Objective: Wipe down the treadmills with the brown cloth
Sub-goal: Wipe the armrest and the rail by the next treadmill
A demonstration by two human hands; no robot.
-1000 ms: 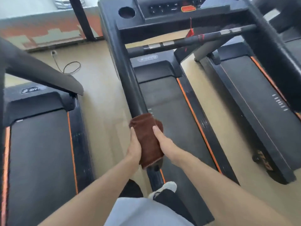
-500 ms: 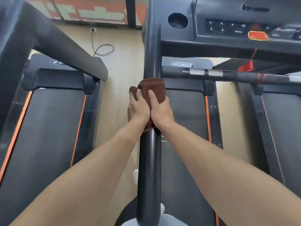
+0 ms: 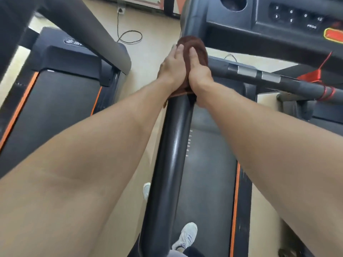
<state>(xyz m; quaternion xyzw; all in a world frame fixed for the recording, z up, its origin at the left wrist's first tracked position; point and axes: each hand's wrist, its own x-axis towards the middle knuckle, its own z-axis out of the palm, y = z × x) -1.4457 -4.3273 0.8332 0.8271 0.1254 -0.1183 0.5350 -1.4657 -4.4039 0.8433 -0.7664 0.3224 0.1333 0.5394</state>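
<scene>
Change noted: a second ago the cloth (image 3: 193, 51) sat low on the rail (image 3: 174, 145), near its free end; half a second ago it was at mid-length. It is now at the top of the rail, just below the console (image 3: 278, 25), with both hands travelling up with it. Judgement: one full upward pass of this rail is near complete; the crossbar (image 3: 278, 78), the console and the other treadmills remain to be done.

Grip: the left hand (image 3: 172, 67) and the right hand (image 3: 196, 73) lie side by side on the cloth, fingers extended along it and pressing it onto the rail. Whether the thumbs wrap beneath cannot be told. The cloth is folded over the rail's upper face; a loose edge hangs out below the left wrist.

Materials:
- Cloth: brown, thick pile, soft, bunched at its far end
- Rail: black, rounded, glossy, with a long highlight down its length
- Crossbar: matt dark tube with two bright metal bands and red cord wound near its right end
- Belt (image 3: 209, 164): dull, dark, flat, edged with an orange stripe
- Console: hard black plastic, round cup recess, raised buttons
- Floor (image 3: 144, 43): pale and smooth, with a black cable looped on it
</scene>
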